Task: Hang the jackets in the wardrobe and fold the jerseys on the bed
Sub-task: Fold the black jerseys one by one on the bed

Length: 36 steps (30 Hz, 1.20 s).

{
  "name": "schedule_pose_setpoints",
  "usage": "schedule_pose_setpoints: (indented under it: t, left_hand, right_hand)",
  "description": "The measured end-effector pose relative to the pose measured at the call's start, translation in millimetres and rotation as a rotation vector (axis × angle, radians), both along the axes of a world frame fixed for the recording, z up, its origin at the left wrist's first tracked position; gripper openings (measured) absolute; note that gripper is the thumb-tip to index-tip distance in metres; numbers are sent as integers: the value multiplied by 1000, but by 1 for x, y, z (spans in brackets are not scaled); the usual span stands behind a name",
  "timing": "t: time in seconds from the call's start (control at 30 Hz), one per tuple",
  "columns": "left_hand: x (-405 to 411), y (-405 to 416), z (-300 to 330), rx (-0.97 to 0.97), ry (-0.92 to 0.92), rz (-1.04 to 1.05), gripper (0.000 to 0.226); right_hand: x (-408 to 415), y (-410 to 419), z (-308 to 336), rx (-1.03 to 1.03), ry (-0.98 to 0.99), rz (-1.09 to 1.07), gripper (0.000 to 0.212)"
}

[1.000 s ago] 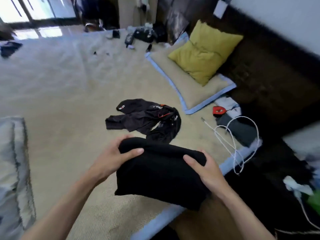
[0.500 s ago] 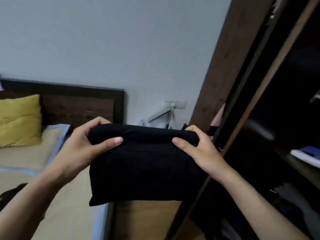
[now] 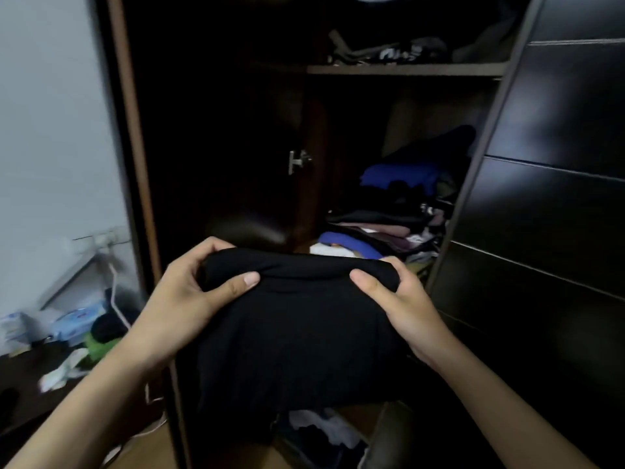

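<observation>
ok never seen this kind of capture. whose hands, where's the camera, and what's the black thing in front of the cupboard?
There is no machine here. A person wears one wide-angle camera on the head, looking forward and down, so both arms come in from the bottom of the picture. The left hand and right hand each grip the top edge of a folded black garment, thumbs on the near side, fingers curled over the far side. It is held in the air in front of an open wardrobe. Inside, a shelf carries a stack of folded clothes, some of them blue. More items sit on the shelf above, too dark to identify.
</observation>
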State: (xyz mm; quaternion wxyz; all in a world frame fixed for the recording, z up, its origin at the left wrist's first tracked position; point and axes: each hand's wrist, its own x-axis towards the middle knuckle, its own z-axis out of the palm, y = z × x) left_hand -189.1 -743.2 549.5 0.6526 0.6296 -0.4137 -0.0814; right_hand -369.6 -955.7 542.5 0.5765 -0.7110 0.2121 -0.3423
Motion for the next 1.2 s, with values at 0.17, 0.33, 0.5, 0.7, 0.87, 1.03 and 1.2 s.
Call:
schedule_pose_setpoints:
  t: [0.17,0.33,0.5,0.7,0.87,1.03,1.2]
  left_hand:
    - [-3,-110,1,-71,129,-58,23]
    - [21,-199,23,-170,206,31,25]
    - [78,-294,70,-182,102,82,16]
    - [166,-424,105,-75,-42,85,23]
    - [182,-525,70,188,-207,61,26]
    - [188,-547,28,373,-503,84,42]
    - [167,-547,17,150,-709,-60,36]
  right_hand:
    - [-22,-66,-4,-5,-46,-209,26]
    - [7,-131,22,-89,-95,-320,42]
    - [67,-192,71,-219,-40,-478,59]
    - [144,-287,126,-255,223,-776,72]
    - [170,-364,100,-138,544,-955,67]
    - [183,-385,75,-530,783,-1173,67]
    - [194,-355,76,-1027,620,-730,36]
